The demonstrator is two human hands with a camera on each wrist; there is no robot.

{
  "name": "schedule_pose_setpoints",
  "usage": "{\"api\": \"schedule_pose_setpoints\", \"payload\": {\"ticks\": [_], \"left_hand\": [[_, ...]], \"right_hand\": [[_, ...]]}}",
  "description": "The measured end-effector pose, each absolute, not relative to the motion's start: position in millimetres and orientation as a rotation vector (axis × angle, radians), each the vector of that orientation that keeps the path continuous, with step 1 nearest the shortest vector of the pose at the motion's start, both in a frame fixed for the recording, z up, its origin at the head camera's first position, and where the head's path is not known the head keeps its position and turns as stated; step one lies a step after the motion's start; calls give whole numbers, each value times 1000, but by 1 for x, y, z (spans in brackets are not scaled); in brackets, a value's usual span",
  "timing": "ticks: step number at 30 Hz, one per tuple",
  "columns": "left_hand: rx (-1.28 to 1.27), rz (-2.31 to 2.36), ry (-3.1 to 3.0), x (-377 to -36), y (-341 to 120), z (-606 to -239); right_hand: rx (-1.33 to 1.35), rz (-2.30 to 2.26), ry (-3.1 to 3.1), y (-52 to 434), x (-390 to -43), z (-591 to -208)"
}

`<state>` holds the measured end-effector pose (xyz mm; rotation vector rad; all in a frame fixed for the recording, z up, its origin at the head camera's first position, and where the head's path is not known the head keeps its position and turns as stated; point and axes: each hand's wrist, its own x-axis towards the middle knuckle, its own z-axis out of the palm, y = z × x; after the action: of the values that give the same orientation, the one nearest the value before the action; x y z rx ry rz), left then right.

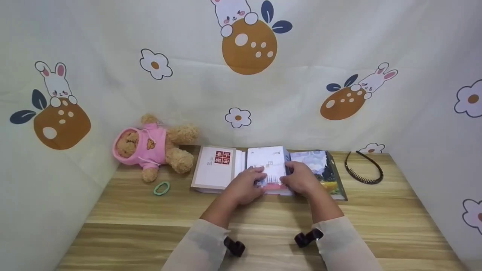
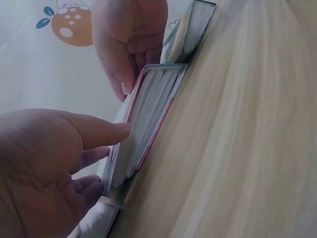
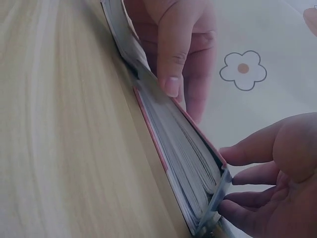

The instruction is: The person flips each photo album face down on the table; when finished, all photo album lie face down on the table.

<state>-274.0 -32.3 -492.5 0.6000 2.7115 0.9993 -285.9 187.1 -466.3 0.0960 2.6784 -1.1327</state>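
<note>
A white-covered book [image 1: 268, 156] with a small printed picture and a red band lies between my hands. My left hand [image 1: 246, 184] holds its left side. In the left wrist view the thumb [image 2: 106, 134] rests on the cover near the edge, the fingers lower along the side. My right hand [image 1: 301, 177] holds the spine side. In the right wrist view its thumb [image 3: 247, 148] touches the cover's corner, while the fingers lie against the spine. At left is a white book [image 1: 212, 169] with red square characters; at right, a book with a landscape painting cover [image 1: 312, 165].
A teddy bear [image 1: 154, 145] in a pink hoodie lies at the back left, a green hair tie [image 1: 162, 188] in front of it. A dark toothed headband [image 1: 364, 171] lies at the right. Patterned cloth [image 1: 188, 94] hangs behind the wooden table [image 1: 263, 229].
</note>
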Motion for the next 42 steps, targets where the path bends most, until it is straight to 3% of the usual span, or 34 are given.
{"api": "schedule_pose_setpoints", "payload": {"ticks": [10, 19, 27, 42], "left_hand": [[454, 1275, 2700, -274, -42, -487], [131, 1545, 2892, -273, -93, -480], [-137, 1462, 2986, -268, -140, -490], [-148, 1367, 2887, -271, -149, -493]], "right_hand": [[87, -1284, 2676, 178, -283, -460], [-180, -1581, 2585, 138, -272, -445], [-455, -1489, 2477, 95, -279, -453], [-424, -1461, 2434, 56, -289, -477]]}}
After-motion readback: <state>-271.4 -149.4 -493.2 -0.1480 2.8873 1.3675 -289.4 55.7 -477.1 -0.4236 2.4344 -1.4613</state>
